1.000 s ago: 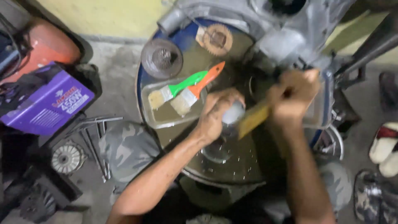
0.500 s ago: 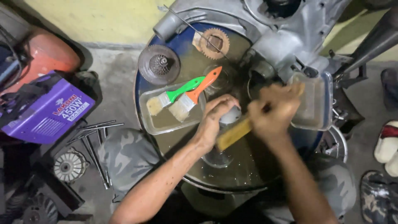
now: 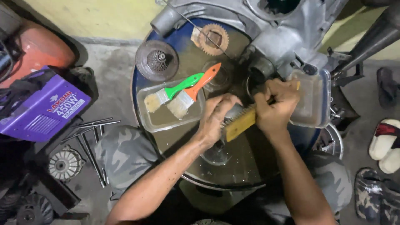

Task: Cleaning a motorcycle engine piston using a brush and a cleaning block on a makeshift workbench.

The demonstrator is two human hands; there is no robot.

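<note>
My right hand (image 3: pixel 276 104) grips a yellow-handled wire brush (image 3: pixel 239 123) over the top of a blue drum (image 3: pixel 137 89). Its bristles press on a small metal part (image 3: pixel 234 110) that my left hand (image 3: pixel 217 116) holds. The part is mostly hidden by my fingers. Just left of my hands lies a clear plastic tray (image 3: pixel 160 121) with two paint brushes, one with a green handle (image 3: pixel 180 86) and one with an orange handle (image 3: pixel 201 83).
A grey engine casing (image 3: pixel 287 33) rests at the drum's far right edge, with a sprocket (image 3: pixel 213 39) and a round clutch part (image 3: pixel 157 61) nearby. Another clear tray (image 3: pixel 313 100) sits right. A purple box (image 3: pixel 39 109), metal rods (image 3: pixel 93 137) and sandals (image 3: pixel 385 143) lie on the floor.
My right hand has moved the wire brush across the part, from upper right toward the centre and back up. The view has shifted slightly downward.
</note>
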